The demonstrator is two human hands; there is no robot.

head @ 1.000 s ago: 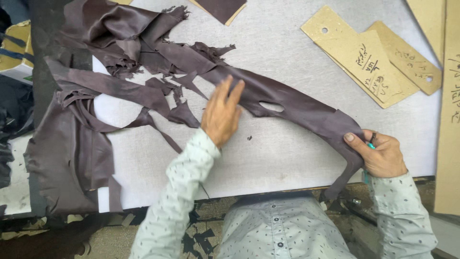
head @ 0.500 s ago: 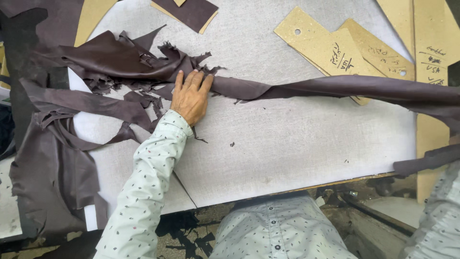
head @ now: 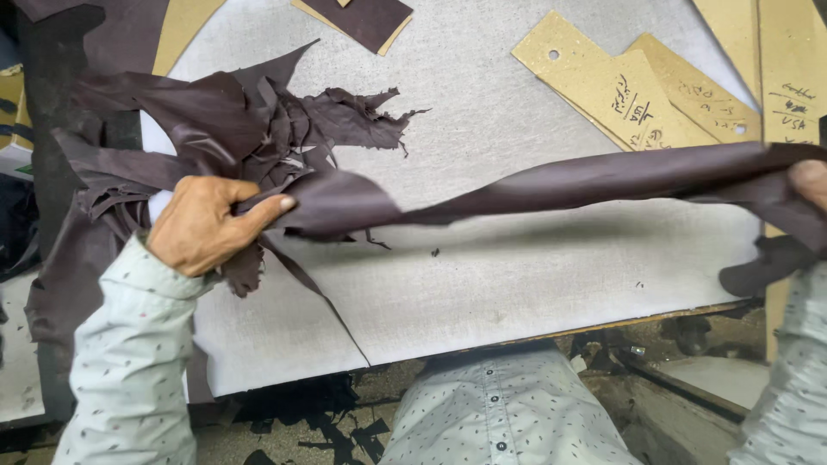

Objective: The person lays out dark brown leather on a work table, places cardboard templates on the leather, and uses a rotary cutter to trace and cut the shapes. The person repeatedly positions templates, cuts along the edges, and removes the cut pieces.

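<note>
A large ragged sheet of dark purple-brown leather (head: 534, 185) stretches across a grey cutting board (head: 517, 284). My left hand (head: 202, 224) is clenched on its left part, near a crumpled heap of the same leather (head: 215, 120). My right hand (head: 810, 182) shows only as fingertips at the right edge, gripping the other end of the stretched piece. The leather hangs taut between both hands, lifted off the board.
Tan cardboard pattern pieces (head: 620, 86) with handwriting lie at the back right of the board, more along the right edge (head: 788, 60). A leather-covered pattern (head: 366, 19) sits at the top. Dark leather offcuts (head: 336, 422) litter the floor below the board's front edge.
My left hand went from lying flat on the leather to gripping it and pulling left. The leather lifted and stretched tight. My right hand moved out to the right frame edge.
</note>
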